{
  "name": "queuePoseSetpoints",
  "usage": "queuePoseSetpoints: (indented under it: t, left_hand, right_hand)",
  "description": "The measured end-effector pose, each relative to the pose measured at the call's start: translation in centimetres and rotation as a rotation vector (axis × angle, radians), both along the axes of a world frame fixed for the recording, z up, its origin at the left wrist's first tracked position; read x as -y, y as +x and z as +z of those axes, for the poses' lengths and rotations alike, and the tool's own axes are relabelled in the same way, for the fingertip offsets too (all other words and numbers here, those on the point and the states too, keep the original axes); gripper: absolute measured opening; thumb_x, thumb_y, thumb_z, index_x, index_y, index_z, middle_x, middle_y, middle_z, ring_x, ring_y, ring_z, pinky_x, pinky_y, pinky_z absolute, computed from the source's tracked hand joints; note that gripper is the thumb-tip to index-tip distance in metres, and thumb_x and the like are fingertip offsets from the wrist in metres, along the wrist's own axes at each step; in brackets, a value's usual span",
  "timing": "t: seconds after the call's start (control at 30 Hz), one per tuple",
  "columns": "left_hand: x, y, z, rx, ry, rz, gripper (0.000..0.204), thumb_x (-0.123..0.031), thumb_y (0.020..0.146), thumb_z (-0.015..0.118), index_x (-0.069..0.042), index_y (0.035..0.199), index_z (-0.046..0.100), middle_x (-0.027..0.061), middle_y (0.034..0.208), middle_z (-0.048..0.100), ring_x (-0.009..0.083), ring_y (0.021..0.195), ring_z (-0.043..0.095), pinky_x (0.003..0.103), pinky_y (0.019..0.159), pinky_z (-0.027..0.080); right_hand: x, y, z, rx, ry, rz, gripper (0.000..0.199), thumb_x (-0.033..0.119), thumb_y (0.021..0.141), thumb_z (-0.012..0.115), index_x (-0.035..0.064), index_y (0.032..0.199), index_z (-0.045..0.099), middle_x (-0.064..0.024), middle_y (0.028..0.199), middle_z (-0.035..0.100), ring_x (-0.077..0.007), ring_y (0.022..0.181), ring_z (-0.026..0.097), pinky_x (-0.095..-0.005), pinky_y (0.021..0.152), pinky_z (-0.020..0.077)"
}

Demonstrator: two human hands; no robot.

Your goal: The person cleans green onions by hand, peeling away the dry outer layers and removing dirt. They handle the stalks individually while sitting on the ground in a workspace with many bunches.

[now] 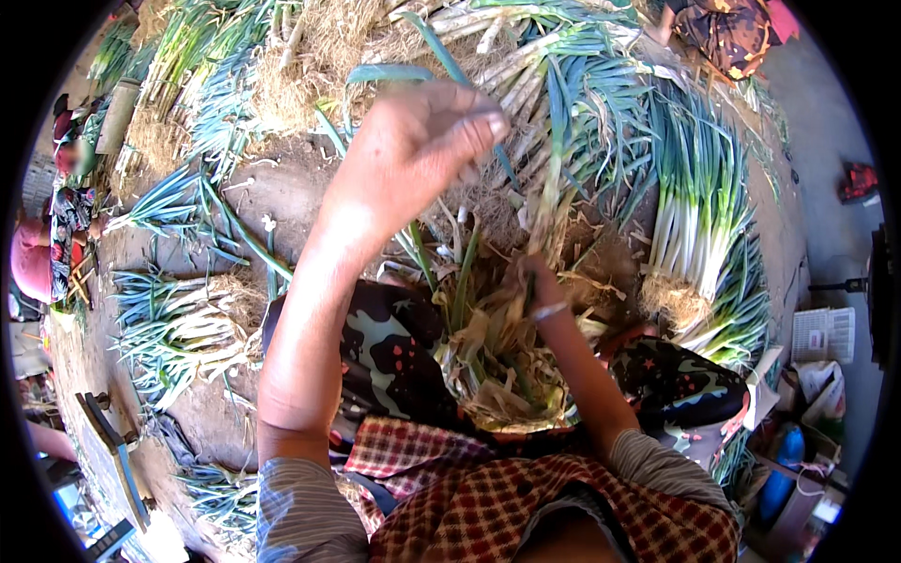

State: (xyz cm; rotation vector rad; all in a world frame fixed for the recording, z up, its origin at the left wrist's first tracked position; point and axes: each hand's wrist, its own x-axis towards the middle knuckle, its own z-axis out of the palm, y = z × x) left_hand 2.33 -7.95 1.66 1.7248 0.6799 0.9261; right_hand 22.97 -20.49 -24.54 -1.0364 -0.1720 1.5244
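My left hand (413, 141) is raised over the far middle, blurred, with its fingers curled in and the thumb on top. Green leek leaves (392, 72) show behind it; whether the fingers grip one is hidden. Lower and to the right, my right hand (540, 286) is closed round the lower part of a leek (556, 164), whose green leaves point away from me. Between my knees lies a heap of peeled-off dry leek leaves (497, 357) and husks, just below my right hand.
Bundles of leeks (690, 206) lie to the right, with another pile (188, 324) to the left. More rooted leeks (300, 75) spread across the far side. A dark board-like stand (117, 460) is at the lower left. Another person (727, 33) is at the far right.
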Motion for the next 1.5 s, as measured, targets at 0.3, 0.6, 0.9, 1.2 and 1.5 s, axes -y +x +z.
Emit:
queuePoseSetpoints:
  t: [0.3, 0.6, 0.9, 1.2, 1.5]
  left_hand:
    - [-3.4, -0.8, -4.2, -0.199, 0.061, 0.285, 0.036, -0.034, 0.08, 0.062, 0.001, 0.085, 0.066, 0.0113, 0.068, 0.064, 0.0196, 0.064, 0.062, 0.034, 0.063, 0.05]
    - [-2.4, -1.3, -3.5, 0.787, -0.339, -0.017, 0.061, -0.052, 0.092, 0.04, 0.006, 0.105, 0.057, 0.0206, 0.079, 0.065, 0.0334, 0.068, 0.065, 0.042, 0.058, 0.055]
    - [-7.4, -6.6, -3.3, 0.838, -0.597, 0.306, 0.026, -0.009, 0.073, 0.065, -0.004, 0.097, 0.059, 0.0114, 0.085, 0.063, 0.0266, 0.078, 0.061, 0.046, 0.075, 0.051]
    - [-8.4, -4.5, -4.1, 0.803, -0.614, 0.142, 0.016, -0.003, 0.079, 0.059, -0.004, 0.095, 0.057, 0.0101, 0.082, 0.063, 0.0252, 0.071, 0.062, 0.039, 0.065, 0.054]
    - [-7.3, -1.8, -4.2, 0.687, -0.82, 0.022, 0.011, -0.011, 0.085, 0.053, -0.004, 0.091, 0.059, 0.0097, 0.076, 0.063, 0.0243, 0.067, 0.062, 0.038, 0.061, 0.053]
  right_hand:
    - [3.5, -2.6, 11.4, 0.448, 0.029, -0.056, 0.03, 0.034, 0.092, 0.044, 0.0088, 0.099, 0.058, 0.0014, 0.068, 0.05, -0.0095, 0.055, 0.048, -0.0217, 0.046, 0.0398]
    - [6.3, -11.2, 12.3, 1.043, 0.523, 0.215, 0.013, 0.011, 0.089, 0.053, -0.0018, 0.092, 0.053, -0.0051, 0.071, 0.051, -0.0129, 0.062, 0.049, -0.025, 0.054, 0.0394]
    - [4.9, -12.9, 8.6, 0.89, 0.299, 0.474, 0.021, 0.016, 0.081, 0.067, 0.0, 0.092, 0.058, -0.0008, 0.079, 0.056, -0.0085, 0.067, 0.047, -0.0274, 0.057, 0.0406]
    - [-1.5, -11.5, 13.3, 0.416, 0.506, 0.167, 0.035, 0.0, 0.084, 0.06, 0.0002, 0.117, 0.049, -0.0053, 0.096, 0.061, -0.0124, 0.085, 0.06, -0.0257, 0.076, 0.0511]
    - [-9.9, -11.0, 19.6, 0.575, 0.778, 0.128, 0.027, 0.001, 0.077, 0.066, -0.0085, 0.099, 0.054, -0.0134, 0.086, 0.063, -0.0155, 0.069, 0.063, -0.0263, 0.063, 0.056]
